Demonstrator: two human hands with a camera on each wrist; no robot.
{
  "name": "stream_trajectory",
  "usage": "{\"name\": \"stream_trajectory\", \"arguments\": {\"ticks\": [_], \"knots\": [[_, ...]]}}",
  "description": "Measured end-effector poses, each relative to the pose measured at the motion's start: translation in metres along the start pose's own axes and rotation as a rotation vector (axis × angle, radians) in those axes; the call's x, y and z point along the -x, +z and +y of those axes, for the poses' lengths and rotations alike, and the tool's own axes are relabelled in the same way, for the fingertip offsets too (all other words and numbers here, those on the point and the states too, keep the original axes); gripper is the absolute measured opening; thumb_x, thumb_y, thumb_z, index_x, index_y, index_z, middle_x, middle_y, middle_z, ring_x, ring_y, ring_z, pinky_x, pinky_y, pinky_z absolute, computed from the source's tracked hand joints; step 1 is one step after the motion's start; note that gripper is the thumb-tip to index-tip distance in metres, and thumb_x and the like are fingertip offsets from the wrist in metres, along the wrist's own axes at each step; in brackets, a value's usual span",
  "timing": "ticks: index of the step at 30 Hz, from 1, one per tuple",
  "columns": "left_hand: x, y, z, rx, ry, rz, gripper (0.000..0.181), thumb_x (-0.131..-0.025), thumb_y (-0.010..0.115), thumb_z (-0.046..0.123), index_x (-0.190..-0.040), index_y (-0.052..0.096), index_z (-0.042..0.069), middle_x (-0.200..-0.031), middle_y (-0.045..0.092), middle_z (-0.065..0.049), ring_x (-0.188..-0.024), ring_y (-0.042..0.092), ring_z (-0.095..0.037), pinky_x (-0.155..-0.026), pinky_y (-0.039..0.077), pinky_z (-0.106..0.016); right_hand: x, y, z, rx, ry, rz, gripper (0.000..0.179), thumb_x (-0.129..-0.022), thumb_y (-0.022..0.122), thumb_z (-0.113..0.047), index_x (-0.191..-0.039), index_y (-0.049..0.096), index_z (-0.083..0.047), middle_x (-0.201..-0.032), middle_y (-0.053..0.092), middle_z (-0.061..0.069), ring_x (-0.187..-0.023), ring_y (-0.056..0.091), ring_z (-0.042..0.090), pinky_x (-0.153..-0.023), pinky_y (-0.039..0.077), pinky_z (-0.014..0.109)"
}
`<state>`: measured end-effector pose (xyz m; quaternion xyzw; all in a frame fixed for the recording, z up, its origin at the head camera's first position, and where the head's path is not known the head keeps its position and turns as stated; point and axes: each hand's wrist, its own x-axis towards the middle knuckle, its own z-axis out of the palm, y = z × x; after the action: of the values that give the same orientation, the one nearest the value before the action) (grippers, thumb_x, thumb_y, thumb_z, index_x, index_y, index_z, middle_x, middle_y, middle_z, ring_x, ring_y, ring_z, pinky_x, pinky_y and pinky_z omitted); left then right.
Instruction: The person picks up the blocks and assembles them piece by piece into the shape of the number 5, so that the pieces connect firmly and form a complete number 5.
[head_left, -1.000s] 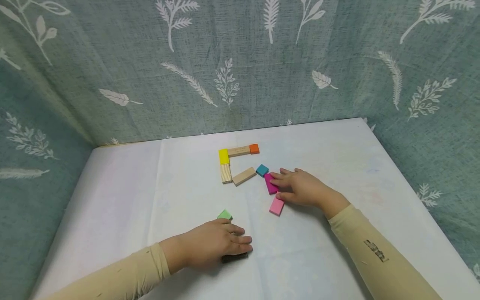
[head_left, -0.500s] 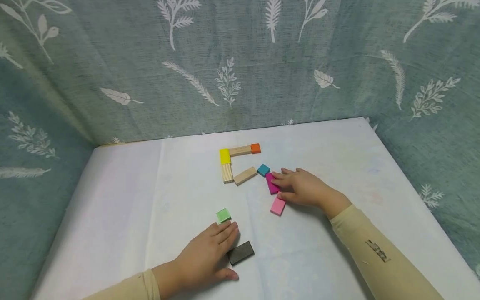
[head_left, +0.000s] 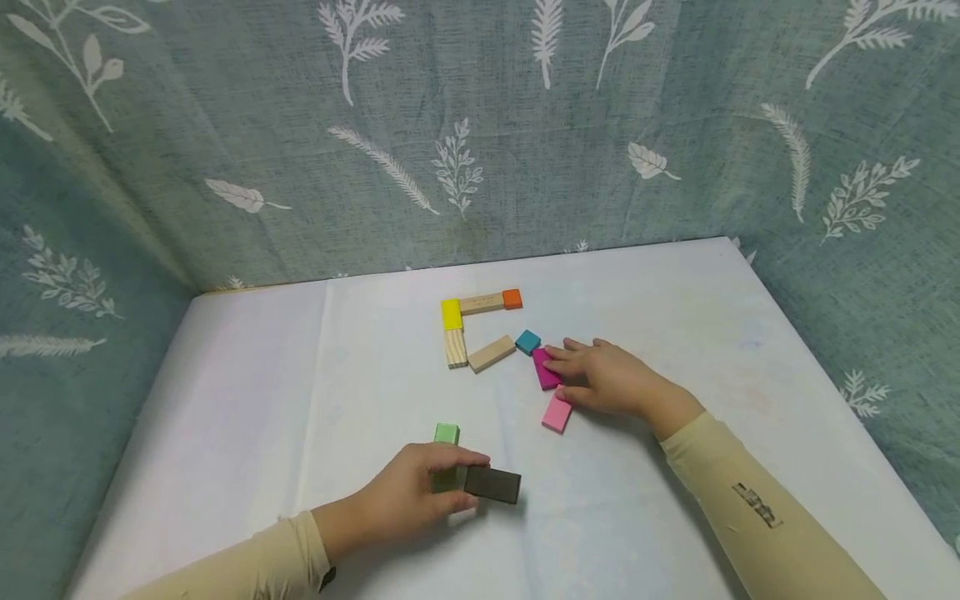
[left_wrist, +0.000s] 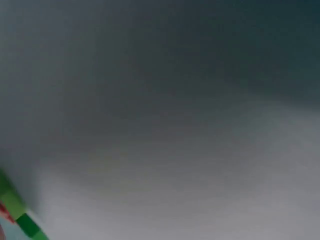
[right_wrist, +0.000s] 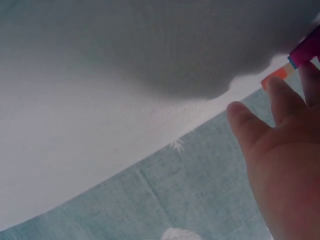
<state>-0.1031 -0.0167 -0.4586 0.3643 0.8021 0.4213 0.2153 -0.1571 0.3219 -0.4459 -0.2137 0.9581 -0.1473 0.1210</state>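
Between thumb and fingers my left hand [head_left: 405,492] pinches a dark, nearly black block [head_left: 492,484], tilted and seemingly just above the table. Behind that hand lies a light green block [head_left: 447,433], partly covered; more green [head_left: 445,478] shows between thumb and fingers. At the lower left of the left wrist view, green blocks [left_wrist: 28,225] run in a row. My right hand [head_left: 611,379] rests with extended fingers on a magenta block [head_left: 544,370], its thumb at a pink block [head_left: 556,414]. The right wrist view shows those fingers spread near the magenta block [right_wrist: 306,50].
A bent line of blocks continues from the magenta one: teal [head_left: 528,342], plain wood [head_left: 492,354], striped wood [head_left: 454,349], yellow [head_left: 451,314], plain wood [head_left: 482,303] and orange [head_left: 512,298]. A leaf-patterned curtain [head_left: 510,167] stands behind the white table [head_left: 247,400].
My left hand first covers the dark block, draws back beside the green block, then takes the dark block between thumb and fingers. My right hand stays in place.
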Motion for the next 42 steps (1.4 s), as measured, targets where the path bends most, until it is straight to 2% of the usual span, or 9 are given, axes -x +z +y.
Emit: {"name": "stream_trajectory", "arguments": {"ticks": [2,4,6,10,16,24,28,35,42], "knots": [[-0.004,-0.004,0.004,0.187,-0.076,-0.012,0.047,-0.086,0.081,0.015,-0.131,0.068,0.008,-0.120,0.074,0.001,-0.104,0.068,-0.007,-0.091,0.055,-0.022,0.000,-0.001,-0.001,0.002,0.002,-0.003,0.057,-0.095,0.068,-0.039,-0.147,0.054,-0.020,-0.159,0.043,-0.003,-0.150,0.035,0.031,-0.120,0.025,0.062],[-0.010,-0.010,0.006,0.267,-0.117,-0.052,0.049,-0.086,0.081,0.014,-0.132,0.067,0.007,-0.109,0.075,-0.003,-0.091,0.066,-0.005,-0.078,0.054,-0.016,0.000,-0.001,-0.001,0.006,0.008,-0.007,0.057,-0.095,0.068,-0.040,-0.147,0.054,-0.020,-0.159,0.043,-0.003,-0.150,0.035,0.030,-0.120,0.025,0.062],[-0.020,-0.018,0.005,0.256,-0.124,-0.120,0.048,-0.085,0.081,0.011,-0.131,0.068,0.007,-0.098,0.075,-0.005,-0.079,0.062,-0.005,-0.067,0.051,-0.015,0.000,-0.002,0.000,0.008,0.009,-0.006,0.057,-0.095,0.068,-0.039,-0.147,0.054,-0.020,-0.159,0.043,-0.003,-0.150,0.035,0.031,-0.120,0.025,0.063],[-0.046,-0.036,-0.006,0.181,-0.162,-0.242,0.045,-0.084,0.081,0.009,-0.128,0.071,0.012,-0.082,0.073,0.000,-0.071,0.057,-0.005,-0.063,0.046,-0.017,0.001,0.000,0.000,-0.003,0.021,-0.011,0.057,-0.095,0.069,-0.040,-0.146,0.055,-0.020,-0.158,0.043,-0.002,-0.150,0.034,0.031,-0.120,0.025,0.062],[-0.076,-0.047,-0.023,0.206,-0.234,-0.317,0.043,-0.086,0.079,0.007,-0.128,0.071,0.014,-0.071,0.060,0.003,-0.069,0.050,-0.008,-0.063,0.042,-0.018,-0.001,0.007,0.001,-0.022,0.010,-0.020,0.056,-0.095,0.069,-0.040,-0.146,0.055,-0.022,-0.158,0.044,-0.004,-0.151,0.034,0.029,-0.120,0.025,0.061],[-0.099,-0.042,-0.019,0.115,-0.158,-0.448,0.042,-0.087,0.079,0.010,-0.128,0.071,0.019,-0.067,0.056,0.005,-0.065,0.048,-0.008,-0.061,0.038,-0.020,0.000,0.006,0.000,-0.019,-0.005,-0.007,0.056,-0.094,0.069,-0.040,-0.145,0.056,-0.022,-0.157,0.045,-0.005,-0.150,0.036,0.028,-0.120,0.026,0.061],[-0.107,-0.040,-0.014,0.077,-0.178,-0.445,0.041,-0.087,0.079,0.011,-0.127,0.072,0.020,-0.064,0.055,0.004,-0.063,0.048,-0.009,-0.061,0.038,-0.020,-0.001,0.005,0.001,-0.015,-0.008,-0.010,0.056,-0.095,0.068,-0.041,-0.146,0.055,-0.022,-0.158,0.044,-0.005,-0.150,0.036,0.028,-0.120,0.026,0.060],[-0.108,-0.034,-0.011,0.074,-0.246,-0.310,0.038,-0.084,0.083,0.014,-0.120,0.075,0.017,-0.066,0.063,0.002,-0.064,0.052,-0.010,-0.058,0.040,-0.020,-0.003,0.003,-0.001,-0.003,0.023,-0.022,0.056,-0.095,0.068,-0.043,-0.146,0.054,-0.024,-0.159,0.042,-0.006,-0.151,0.034,0.027,-0.121,0.026,0.059],[-0.110,-0.025,-0.002,-0.093,-0.171,-0.255,0.035,-0.081,0.086,0.021,-0.115,0.078,0.018,-0.076,0.065,0.005,-0.074,0.057,-0.009,-0.068,0.046,-0.023,-0.002,0.001,0.001,0.004,0.032,-0.020,0.057,-0.095,0.068,-0.042,-0.146,0.054,-0.024,-0.158,0.043,-0.007,-0.151,0.035,0.027,-0.120,0.026,0.060]]}}
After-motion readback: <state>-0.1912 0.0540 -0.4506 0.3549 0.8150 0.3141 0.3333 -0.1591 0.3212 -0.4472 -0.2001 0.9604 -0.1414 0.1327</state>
